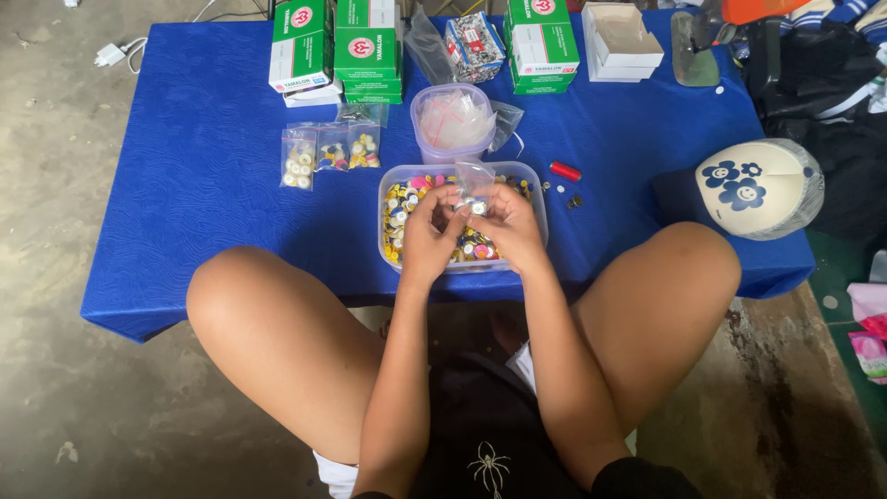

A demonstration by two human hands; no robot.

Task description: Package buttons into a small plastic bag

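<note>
Over the clear plastic tub [393,199] on the blue cloth [203,166], both hands are working close together. The left hand [430,231] and the right hand [508,226] are holding a small clear bag [474,180] between them, with the fingers pinched narrowly on its lower part, and some small round pieces are sitting between the fingertips; I cannot tell exactly which hand is carrying them. The tub is holding many small colourful buttons [399,208], yellow, white and pink.

To do this well, I think the bag mouth should be staying above the tub, so that any dropped piece is falling back inside. The pinch should be light but firm, because the bag is thin and slippery.

Behind the tub, a round container [453,125] with empty bags is standing, and three filled bags [331,152] are lying to the left. A red lighter [565,171] is lying near the right side, well apart from the hands.
</note>
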